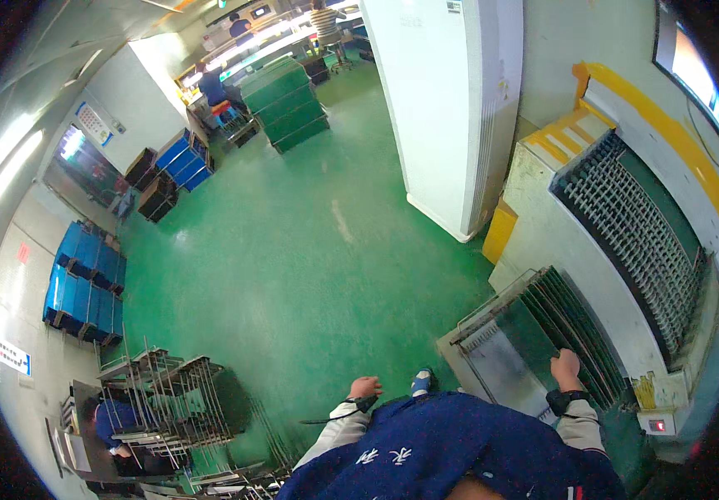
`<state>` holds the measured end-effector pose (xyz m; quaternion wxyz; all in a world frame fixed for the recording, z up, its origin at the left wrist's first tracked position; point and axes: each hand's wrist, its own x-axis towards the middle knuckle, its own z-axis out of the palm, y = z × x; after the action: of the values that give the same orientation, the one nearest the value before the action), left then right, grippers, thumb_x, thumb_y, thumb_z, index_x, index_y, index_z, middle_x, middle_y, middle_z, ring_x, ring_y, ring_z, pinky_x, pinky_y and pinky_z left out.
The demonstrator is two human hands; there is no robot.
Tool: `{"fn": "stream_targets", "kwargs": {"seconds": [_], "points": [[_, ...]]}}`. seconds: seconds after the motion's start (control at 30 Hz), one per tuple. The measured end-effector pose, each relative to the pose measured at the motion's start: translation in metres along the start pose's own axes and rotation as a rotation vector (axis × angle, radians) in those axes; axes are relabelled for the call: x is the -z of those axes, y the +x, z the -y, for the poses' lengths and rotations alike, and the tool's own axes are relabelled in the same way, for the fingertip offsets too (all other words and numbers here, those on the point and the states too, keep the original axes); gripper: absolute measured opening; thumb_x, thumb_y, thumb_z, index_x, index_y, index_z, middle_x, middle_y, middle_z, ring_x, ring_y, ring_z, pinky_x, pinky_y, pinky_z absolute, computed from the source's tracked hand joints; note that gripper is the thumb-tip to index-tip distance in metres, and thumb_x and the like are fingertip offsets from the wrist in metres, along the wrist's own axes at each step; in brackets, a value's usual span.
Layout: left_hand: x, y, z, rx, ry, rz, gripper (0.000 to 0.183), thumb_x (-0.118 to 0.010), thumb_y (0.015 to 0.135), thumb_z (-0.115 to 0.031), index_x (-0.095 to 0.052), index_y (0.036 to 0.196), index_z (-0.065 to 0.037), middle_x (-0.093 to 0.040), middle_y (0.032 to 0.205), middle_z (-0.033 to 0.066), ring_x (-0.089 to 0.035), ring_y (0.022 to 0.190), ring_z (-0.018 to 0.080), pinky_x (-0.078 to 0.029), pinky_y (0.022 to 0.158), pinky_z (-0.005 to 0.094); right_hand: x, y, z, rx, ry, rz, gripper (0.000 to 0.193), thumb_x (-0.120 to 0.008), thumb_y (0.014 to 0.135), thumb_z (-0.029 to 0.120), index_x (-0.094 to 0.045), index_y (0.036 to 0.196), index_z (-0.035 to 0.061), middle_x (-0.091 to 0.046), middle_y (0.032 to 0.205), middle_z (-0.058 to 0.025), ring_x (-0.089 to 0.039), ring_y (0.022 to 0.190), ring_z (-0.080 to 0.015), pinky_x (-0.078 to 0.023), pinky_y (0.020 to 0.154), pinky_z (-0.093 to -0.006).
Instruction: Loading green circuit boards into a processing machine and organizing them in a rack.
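Observation:
My right hand [565,367] is closed at the top edge of a flat dark green panel [526,329], the nearest of several standing side by side in a metal rack [469,332]. The fingertips are small in view, and part of the grip is hidden. A pale grey sheet-like surface [503,367] lies in the near left part of the rack. My left hand [366,387] hangs in front of my body with its fingers loosely apart. It holds nothing and is away from the rack.
A conveyor machine with rows of rollers [639,242] stands right of the rack. A tall white cabinet [439,108] rises ahead. Wire racks [168,400] are at the lower left, beside a person [114,421]. Blue crates [84,283] line the left wall. More people sit far off.

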<state>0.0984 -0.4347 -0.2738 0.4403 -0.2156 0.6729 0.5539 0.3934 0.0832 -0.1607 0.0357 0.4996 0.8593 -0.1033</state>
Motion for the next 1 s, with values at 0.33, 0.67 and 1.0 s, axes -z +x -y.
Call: {"fn": "stream_targets", "kwargs": {"seconds": [0.33,0.67,1.0], "points": [[-0.011,0.009,0.003,-0.074,0.056,0.015,0.026,-0.058,0.091,-0.018,-0.056,0.107,0.002,-0.067,0.095,0.0177,-0.066,0.072,0.0285,-0.051,0.052,0.0372,0.119,-0.011,0.018,0.173,-0.056,-0.055,0.028,-0.074,0.07,0.026,-0.067,0.083,0.0023,-0.066,0.088,-0.0194,-0.063,0.087,-0.0382,-0.049,0.077,-0.0473],[-0.017,0.039,0.007,-0.292,0.268,0.285,0.032,-0.057,0.089,-0.02,-0.055,0.113,0.002,-0.066,0.096,0.0162,-0.064,0.07,0.0281,-0.051,0.056,0.0382,0.241,-0.013,-0.049,0.03,0.701,-0.13,0.045,-0.073,0.075,0.024,-0.06,0.112,0.0029,-0.063,0.102,-0.0139,-0.062,0.091,-0.0295,-0.049,0.08,-0.0418],[-0.029,0.031,-0.006,-0.049,-0.129,0.118,0.038,-0.061,0.088,-0.024,-0.05,0.113,0.004,-0.063,0.103,0.0207,-0.066,0.076,0.0307,-0.052,0.055,0.0368,0.223,0.017,-0.115,0.015,1.094,-0.578,0.053,-0.057,0.075,-0.012,-0.058,0.126,0.0048,-0.06,0.122,-0.0157,-0.056,0.108,-0.0235,-0.043,0.096,-0.0333]]}}
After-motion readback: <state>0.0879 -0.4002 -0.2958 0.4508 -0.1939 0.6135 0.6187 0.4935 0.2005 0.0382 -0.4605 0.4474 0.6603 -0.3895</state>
